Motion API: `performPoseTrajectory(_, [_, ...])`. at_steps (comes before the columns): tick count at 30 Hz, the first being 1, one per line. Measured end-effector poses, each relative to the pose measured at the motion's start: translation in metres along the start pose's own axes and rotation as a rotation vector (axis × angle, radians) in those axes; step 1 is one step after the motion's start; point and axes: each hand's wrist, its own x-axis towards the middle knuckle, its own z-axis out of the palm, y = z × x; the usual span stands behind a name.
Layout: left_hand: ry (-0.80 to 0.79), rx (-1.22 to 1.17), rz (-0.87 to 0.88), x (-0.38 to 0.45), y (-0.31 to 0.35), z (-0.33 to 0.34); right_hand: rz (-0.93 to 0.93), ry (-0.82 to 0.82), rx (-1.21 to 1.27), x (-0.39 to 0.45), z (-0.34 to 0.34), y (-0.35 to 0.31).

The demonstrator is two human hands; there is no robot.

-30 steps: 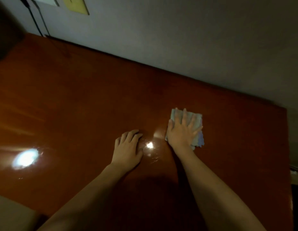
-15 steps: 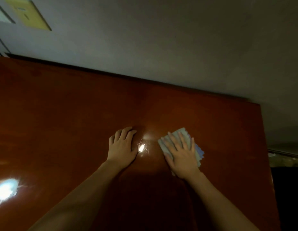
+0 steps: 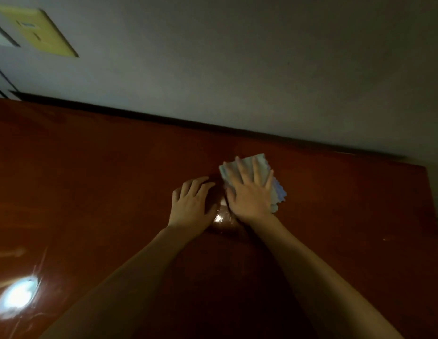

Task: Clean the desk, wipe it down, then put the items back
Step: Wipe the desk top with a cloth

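The right hand (image 3: 249, 196) lies flat on the folded cloth (image 3: 262, 165), its fingers (image 3: 256, 171) straight and a little spread, pressing the cloth on the red-brown tabletop (image 3: 90, 179) near the wall (image 3: 237, 69). The left hand (image 3: 191, 204) rests on the tabletop just beside it, fingers (image 3: 197, 183) slightly bent and holding nothing.

A dim room in a home or office, judging by the glossy reddish-brown wooden desk (image 3: 90, 192) pushed against a plain grey wall (image 3: 262, 69), with a yellow paper sheet (image 3: 39, 30) stuck on the wall at 11 o'clock and lamp glare (image 3: 16, 298) at 8 o'clock.
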Motion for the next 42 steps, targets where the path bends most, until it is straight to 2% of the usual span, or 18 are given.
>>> performPoseTrajectory(3, [0.009,0.004,-0.021,0.014,0.003,0.0,-0.18,0.001,-0.093,-0.029,0.004,0.018])
performPoseTrajectory(6, [0.029,-0.025,-0.016,0.023,0.005,0.001,-0.177,-0.027,-0.086,-0.05,0.005,0.057])
performPoseTrajectory(8, [0.043,-0.045,-0.001,0.027,0.005,0.002,-0.072,0.004,-0.031,-0.051,-0.002,0.08])
performPoseTrajectory(11, [0.068,-0.043,0.008,0.03,0.004,0.003,0.227,0.046,0.038,-0.021,-0.015,0.091])
performPoseTrajectory(14, [0.063,-0.054,0.007,0.029,0.004,0.005,0.491,0.099,0.135,0.03,-0.025,0.071])
performPoseTrajectory(16, [0.047,-0.053,0.01,0.028,0.005,0.004,0.527,0.101,0.184,0.059,-0.03,0.049])
performPoseTrajectory(18, [0.039,-0.046,0.009,0.028,0.006,0.003,0.409,0.067,0.16,0.073,-0.029,0.027])
performPoseTrajectory(22, [0.043,-0.025,-0.023,0.027,0.01,0.004,0.043,0.073,0.001,0.058,-0.014,0.004])
performPoseTrajectory(27, [0.071,-0.038,-0.067,0.028,0.029,0.01,-0.21,-0.013,-0.091,-0.017,0.0,0.05])
performPoseTrajectory(29, [0.066,-0.056,-0.044,0.031,0.044,0.014,-0.161,-0.02,-0.111,-0.051,0.004,0.085])
performPoseTrajectory(32, [0.025,-0.067,0.017,0.032,0.069,0.023,0.08,0.01,-0.033,-0.076,-0.004,0.141])
performPoseTrajectory(34, [0.018,-0.062,0.055,0.027,0.081,0.03,0.283,0.04,0.036,-0.066,-0.016,0.163])
performPoseTrajectory(37, [0.023,-0.09,0.071,0.016,0.088,0.036,0.53,0.082,0.122,-0.023,-0.028,0.159])
performPoseTrajectory(39, [0.01,-0.071,0.088,0.009,0.088,0.036,0.561,0.107,0.165,0.003,-0.029,0.14])
performPoseTrajectory(42, [-0.011,-0.031,0.096,0.001,0.082,0.035,0.366,0.064,0.122,0.011,-0.025,0.102])
